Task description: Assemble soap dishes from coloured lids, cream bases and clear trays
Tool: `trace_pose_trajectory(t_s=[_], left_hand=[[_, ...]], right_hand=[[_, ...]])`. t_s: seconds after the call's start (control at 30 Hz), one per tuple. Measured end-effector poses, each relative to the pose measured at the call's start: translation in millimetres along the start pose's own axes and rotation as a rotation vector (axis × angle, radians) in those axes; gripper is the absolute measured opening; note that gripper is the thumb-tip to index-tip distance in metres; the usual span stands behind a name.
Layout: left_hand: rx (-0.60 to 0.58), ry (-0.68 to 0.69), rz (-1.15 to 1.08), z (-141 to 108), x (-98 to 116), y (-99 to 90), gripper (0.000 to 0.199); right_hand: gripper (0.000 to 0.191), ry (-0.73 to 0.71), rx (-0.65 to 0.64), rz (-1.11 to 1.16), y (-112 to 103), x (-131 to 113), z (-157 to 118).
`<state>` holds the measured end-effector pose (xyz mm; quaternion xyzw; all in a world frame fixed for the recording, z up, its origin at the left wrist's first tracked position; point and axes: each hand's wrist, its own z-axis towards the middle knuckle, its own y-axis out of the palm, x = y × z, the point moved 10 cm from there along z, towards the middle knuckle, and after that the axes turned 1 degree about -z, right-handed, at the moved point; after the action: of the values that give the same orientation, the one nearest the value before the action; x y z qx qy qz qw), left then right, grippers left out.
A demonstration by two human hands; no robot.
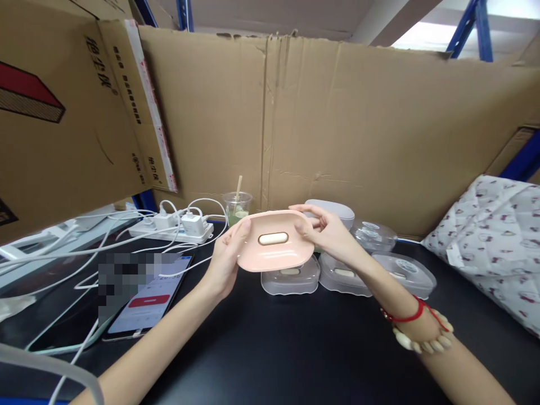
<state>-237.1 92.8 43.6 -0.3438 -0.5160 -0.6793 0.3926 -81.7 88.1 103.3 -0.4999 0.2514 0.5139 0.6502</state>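
Note:
A shallow, glossy pink plastic dish [274, 256] with rounded corners is held up above the table, tilted so that its inner face shows. At its centre is a cream oval piece [273, 238] with a brown outline. My left hand [228, 256] grips the left end, thumb over the rim. On the right end, my right hand [331, 232] pinches the rim with the thumb on the inner face. Behind and below stand several clear plastic cases, among them a front one [291, 283] partly hidden by the pink dish. Whether anything lies under the dish cannot be seen.
A black table [270, 349] lies below my hands. On the left are a phone [147, 304], a power strip [198, 236] with chargers and loose white cables. Further back stand a drink cup with a straw [237, 208] and a cardboard wall [211, 112]. A patterned fabric bundle [493, 242] sits right.

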Motion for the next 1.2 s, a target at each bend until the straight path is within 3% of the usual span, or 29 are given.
trace_pose_trajectory(t_s=[0.07,0.13,0.2,0.27,0.33,0.4,0.53,0.67,0.73,0.8,0.87,0.97,1.03,1.1,1.2], left_hand=[[0.010,-0.082,-0.061,0.1,-8.4,0.1,0.046],[0.057,-0.184,-0.114,-1.0,-16.9,-1.4,0.034],[0.114,-0.289,-0.152,-3.7,-24.1,-2.2,0.029],[0.155,-0.385,-0.178,-7.3,-29.9,-1.4,0.030],[0.168,-0.461,-0.193,-10.9,-34.7,0.4,0.031],[0.167,-0.513,-0.193,-13.8,-38.8,1.4,0.032],[0.135,-0.585,-0.157,-17.2,-46.5,4.2,0.037],[0.116,-0.614,-0.117,-18.5,-51.3,5.6,0.044],[0.087,-0.592,-0.134,-17.7,-51.5,8.5,0.047],[0.034,-0.573,-0.167,-17.3,-52.4,14.3,0.049],[-0.029,-0.565,-0.206,-18.0,-54.0,21.4,0.049],[-0.117,-0.567,-0.264,-20.4,-56.2,32.2,0.052],[-0.167,-0.565,-0.289,-22.2,-56.5,38.0,0.054],[-0.215,-0.547,-0.299,-23.6,-55.1,42.8,0.056],[-0.272,-0.509,-0.286,-25.3,-52.0,46.8,0.056]], right_hand=[[0.054,-0.012,0.083,-0.076,-27.6,-4.2,2.8],[0.050,-0.029,0.313,-0.218,-79.2,-5.1,2.5],[0.038,0.006,0.566,-0.502,-136.3,0.7,-4.4],[0.038,0.165,0.531,-0.791,-170.7,27.8,-2.3],[0.062,0.347,0.274,-0.946,-183.4,71.3,1.3],[0.084,0.464,0.066,-0.954,-185.9,107.7,-3.6],[0.088,0.477,-0.046,-0.863,-181.9,134.1,-11.5],[0.084,0.450,-0.012,-0.845,-188.5,130.9,-9.6],[0.085,0.420,0.154,-0.881,-203.0,111.3,-7.1],[0.084,0.282,0.384,-0.898,-210.1,72.7,-6.4],[0.081,0.028,0.468,-0.839,-190.0,27.7,-6.0],[0.079,-0.253,0.154,-0.695,-112.0,-13.1,-3.6],[0.080,-0.304,-0.129,-0.631,-54.5,-19.7,-8.5],[0.080,-0.284,-0.330,-0.598,-11.9,-15.7,-15.9],[0.082,-0.261,-0.403,-0.594,16.6,-9.4,-21.8]])
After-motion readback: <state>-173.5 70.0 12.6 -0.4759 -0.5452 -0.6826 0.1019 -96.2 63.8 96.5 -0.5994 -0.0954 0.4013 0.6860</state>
